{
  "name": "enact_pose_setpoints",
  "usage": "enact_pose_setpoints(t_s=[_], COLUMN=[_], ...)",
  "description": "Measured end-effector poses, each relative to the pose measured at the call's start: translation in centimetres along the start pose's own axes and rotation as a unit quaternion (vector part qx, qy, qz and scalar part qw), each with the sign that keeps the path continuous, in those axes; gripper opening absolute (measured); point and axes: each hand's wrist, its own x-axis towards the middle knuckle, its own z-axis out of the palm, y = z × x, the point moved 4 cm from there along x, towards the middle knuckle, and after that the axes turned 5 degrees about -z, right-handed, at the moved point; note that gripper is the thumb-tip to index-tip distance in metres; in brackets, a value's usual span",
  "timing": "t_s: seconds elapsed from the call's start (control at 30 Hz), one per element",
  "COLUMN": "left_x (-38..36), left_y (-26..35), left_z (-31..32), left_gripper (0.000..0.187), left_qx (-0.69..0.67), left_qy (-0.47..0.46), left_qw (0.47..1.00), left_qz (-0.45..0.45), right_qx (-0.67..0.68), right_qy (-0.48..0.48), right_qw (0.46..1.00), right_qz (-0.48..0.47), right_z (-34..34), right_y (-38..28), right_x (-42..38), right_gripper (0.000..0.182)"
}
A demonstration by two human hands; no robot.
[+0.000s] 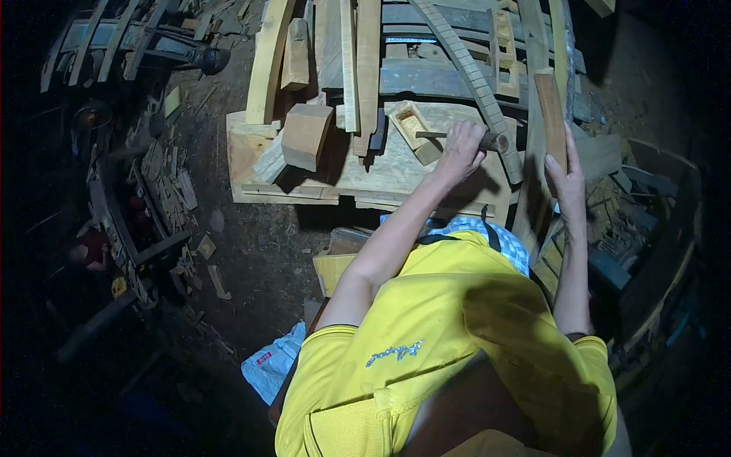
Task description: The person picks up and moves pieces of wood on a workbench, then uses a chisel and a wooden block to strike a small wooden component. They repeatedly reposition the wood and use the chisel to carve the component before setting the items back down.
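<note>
My left hand (462, 151) is closed around a chisel (495, 142), its thin dark shaft pointing left and its round wooden handle end sticking out to the right. Just left of that hand, a small wooden block with a hollowed recess (411, 124) lies on the workbench (381, 183); pale shavings or dust fill the recess. My right hand (567, 177) grips the lower part of a brown wooden bar (550, 107) at the right side of the bench. The bar stands out lengthwise, away from me. Part of the chisel is hidden by my fingers.
A large wood block (307, 137) sits at the bench's left. Long planks (369, 61) extend away from me, and a slotted curved strip (464, 65) lies at the right. Wood scraps (183, 183) litter the floor. Another person (93, 250) is at far left.
</note>
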Motion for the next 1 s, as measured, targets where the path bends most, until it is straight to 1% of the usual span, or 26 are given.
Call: enact_pose_setpoints(t_s=[0.03,0.13,0.23,0.27,0.3,0.37,0.4,0.47,0.5,0.57,0.6,0.63,0.7,0.73,0.77,0.83,0.9,0.97,1.0], left_x=[0.1,0.5,0.6,0.6,0.7,1.0,0.9,0.7,0.9,0.7,0.9,1.2,0.8,0.8,0.9,1.1,1.1,0.5,0.8], left_y=[-0.1,0.0,-0.2,-0.2,-0.2,-0.4,-0.5,-0.5,-0.3,-0.4,-0.5,-0.6,-0.5,-0.4,-0.3,-0.1,-0.4,-0.5,-0.6], left_z=[0.3,1.0,1.6,1.7,1.8,2.0,2.1,2.1,1.9,2.0,2.1,2.2,2.0,1.9,1.9,2.0,2.2,2.2,2.0], left_gripper=[0.041,0.042,0.043,0.044,0.045,0.046,0.048,0.047,0.046,0.046,0.046,0.046,0.046,0.046,0.047,0.047,0.048,0.047,0.045], left_qx=[-0.003,-0.003,0.016,0.019,0.023,0.034,0.047,0.042,0.038,0.041,0.045,0.044,0.040,0.040,0.047,0.052,0.050,0.046,0.045], left_qy=[-0.002,-0.018,-0.023,-0.013,-0.001,-0.011,-0.024,-0.030,-0.032,-0.050,-0.061,-0.059,-0.050,-0.051,-0.039,-0.029,-0.036,-0.035,-0.028], left_qw=[1.000,1.000,1.000,1.000,1.000,0.999,0.999,0.999,0.999,0.998,0.997,0.997,0.998,0.998,0.998,0.998,0.998,0.998,0.999], left_qz=[0.000,0.022,0.014,0.013,0.012,0.010,0.003,0.000,0.003,-0.001,-0.007,-0.006,-0.002,-0.002,0.003,0.012,0.006,0.003,0.005], right_qx=[-0.002,-0.040,-0.052,-0.143,-0.153,-0.138,-0.138,-0.059,-0.057,-0.140,-0.155,-0.156,-0.053,-0.033,-0.031,-0.128,-0.118,-0.104,-0.091], right_qy=[0.002,0.060,0.081,0.043,-0.055,-0.058,-0.059,0.068,0.072,-0.029,-0.032,-0.032,0.031,0.080,0.081,0.004,0.006,-0.021,0.025], right_qw=[1.000,0.994,0.992,0.988,0.984,0.988,0.988,0.993,0.993,0.989,0.987,0.987,0.997,0.993,0.993,0.991,0.991,0.994,0.994], right_qz=[0.002,-0.083,-0.085,-0.036,-0.075,-0.039,-0.040,-0.072,-0.071,-0.043,-0.022,-0.024,-0.035,-0.082,-0.081,-0.049,-0.059,-0.024,-0.052], right_z=[-0.2,-0.5,1.0,2.1,3.4,3.6,3.6,2.7,3.0,4.5,4.4,4.0,3.4,3.3,3.6,4.8,3.9,3.1,2.9], right_y=[0.2,0.0,3.0,5.0,5.6,5.5,5.1,4.1,4.6,6.3,6.7,6.9,5.8,4.7,5.6,8.3,6.8,6.1,5.9], right_x=[-0.3,-0.9,-2.1,-2.5,-2.5,-2.8,-2.7,-3.2,-3.0,-2.6,-2.7,-2.4,-2.8,-2.8,-2.8,-2.5,-2.1,-2.0,-2.1], right_gripper=[0.065,0.067,0.069,0.071,0.071,0.072,0.072,0.074,0.074,0.076,0.076,0.076,0.075,0.073,0.073,0.073,0.073,0.071,0.069])
